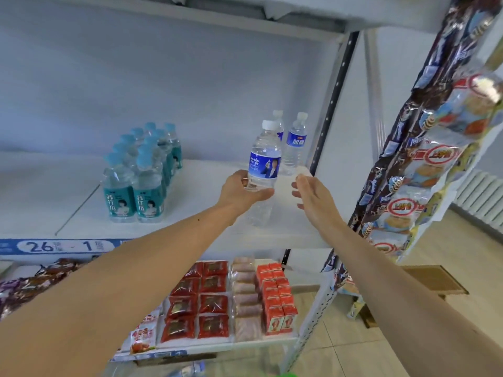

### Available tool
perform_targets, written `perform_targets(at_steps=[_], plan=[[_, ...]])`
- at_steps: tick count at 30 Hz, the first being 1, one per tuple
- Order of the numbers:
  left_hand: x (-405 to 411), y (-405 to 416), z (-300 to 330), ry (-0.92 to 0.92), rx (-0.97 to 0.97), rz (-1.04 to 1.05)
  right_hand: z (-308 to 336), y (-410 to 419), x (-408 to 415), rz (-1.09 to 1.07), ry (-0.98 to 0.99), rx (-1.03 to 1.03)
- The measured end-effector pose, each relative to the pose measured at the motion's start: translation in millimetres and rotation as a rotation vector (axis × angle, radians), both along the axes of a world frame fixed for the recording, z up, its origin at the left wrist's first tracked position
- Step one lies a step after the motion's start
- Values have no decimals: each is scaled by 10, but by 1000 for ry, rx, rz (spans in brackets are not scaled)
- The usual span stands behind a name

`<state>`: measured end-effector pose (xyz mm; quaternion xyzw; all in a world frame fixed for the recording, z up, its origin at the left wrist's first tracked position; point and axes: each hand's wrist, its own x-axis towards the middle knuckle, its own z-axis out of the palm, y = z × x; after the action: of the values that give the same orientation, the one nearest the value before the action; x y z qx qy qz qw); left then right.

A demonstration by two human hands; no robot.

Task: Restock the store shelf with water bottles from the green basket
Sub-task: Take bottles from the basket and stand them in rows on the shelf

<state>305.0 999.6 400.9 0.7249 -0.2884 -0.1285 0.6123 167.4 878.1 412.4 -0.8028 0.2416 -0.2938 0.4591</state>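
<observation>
My left hand (239,190) grips a clear water bottle (263,164) with a blue label and white cap around its middle, holding it upright and slightly tilted just above the white shelf (190,213). Just to its right, my right hand (310,194) hovers with straight fingers and holds nothing. Two matching blue-label bottles (295,142) stand at the shelf's back right corner, behind the held bottle. A sliver of the green basket (275,374) shows at the bottom edge.
A block of several teal-label bottles (141,180) stands on the shelf's left part. Snack packets (424,172) hang on a strip at the right. Red snack packs and boxes (231,297) fill the lower shelf. A dark upright post (330,104) bounds the shelf's right side.
</observation>
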Motion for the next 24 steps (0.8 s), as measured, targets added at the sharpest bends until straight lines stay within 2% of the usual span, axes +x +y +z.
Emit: perform_targets(at_steps=[7, 14, 18, 24], plan=[[325, -657, -286, -89, 93, 275, -110, -520, 604, 83, 19, 58], [391, -996, -366, -155, 165, 348, -206, -749, 981, 124, -39, 133], [444, -1035, -445, -170, 128, 269, -221, -768, 1051, 95, -61, 147], [632, -850, -585, -127, 14, -51, -169, -809, 1125, 96, -82, 80]])
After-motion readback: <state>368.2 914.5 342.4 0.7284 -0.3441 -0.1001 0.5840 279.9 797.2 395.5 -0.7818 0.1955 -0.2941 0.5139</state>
